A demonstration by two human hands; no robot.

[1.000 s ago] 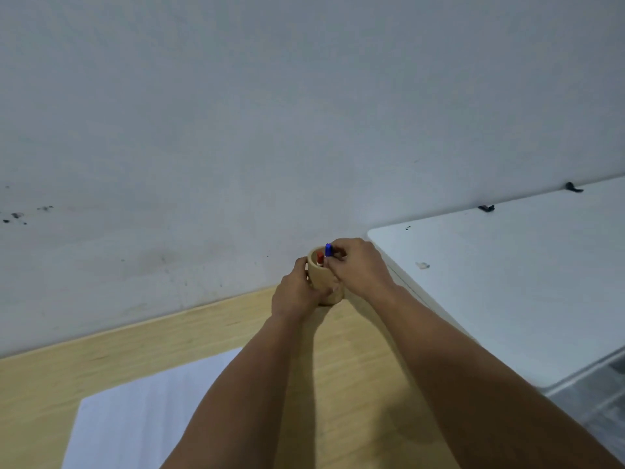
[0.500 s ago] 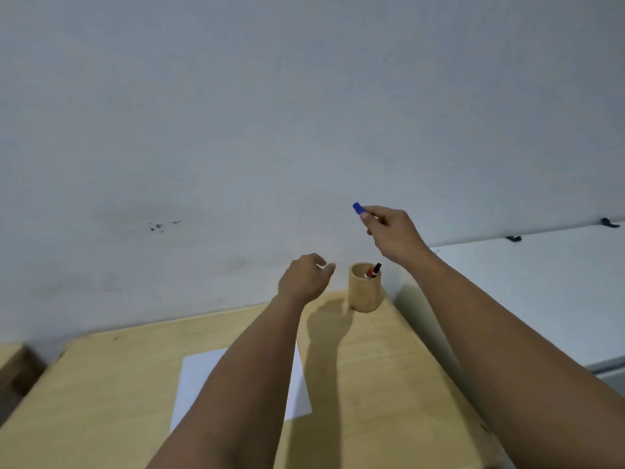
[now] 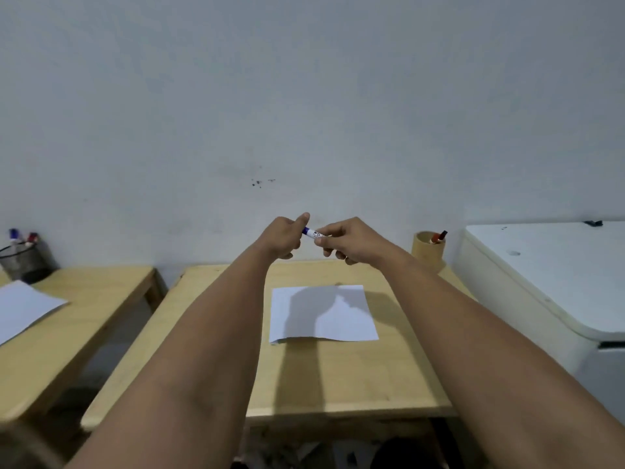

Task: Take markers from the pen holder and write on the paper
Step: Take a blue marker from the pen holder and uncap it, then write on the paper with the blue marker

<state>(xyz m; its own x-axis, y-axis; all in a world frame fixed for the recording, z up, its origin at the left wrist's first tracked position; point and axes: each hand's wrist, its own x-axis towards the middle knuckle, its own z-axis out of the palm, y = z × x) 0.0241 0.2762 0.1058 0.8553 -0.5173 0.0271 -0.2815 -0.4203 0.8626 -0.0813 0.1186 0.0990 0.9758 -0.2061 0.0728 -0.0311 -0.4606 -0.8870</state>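
Observation:
A blue-capped white marker [image 3: 313, 233] hangs in the air above the far half of the wooden table [image 3: 355, 377]. My right hand [image 3: 348, 240] grips its barrel and my left hand [image 3: 285, 235] is closed on its blue cap end. Below the hands a white sheet of paper [image 3: 341, 319] lies flat on the table, partly in their shadow. The wooden pen holder [image 3: 427, 248] stands at the table's far right corner with a red marker [image 3: 438, 237] leaning in it.
A white appliance [image 3: 554, 275] with a lid stands against the table's right side. On the left is a second wooden table [image 3: 84, 316] with a sheet of paper [image 3: 23, 308] and a mesh cup [image 3: 23, 260] with markers. A grey wall is behind.
My right hand lifted the blue marker out of the holder and carried it left over the paper. My left hand left the holder and closed on the cap end. The view pulled back.

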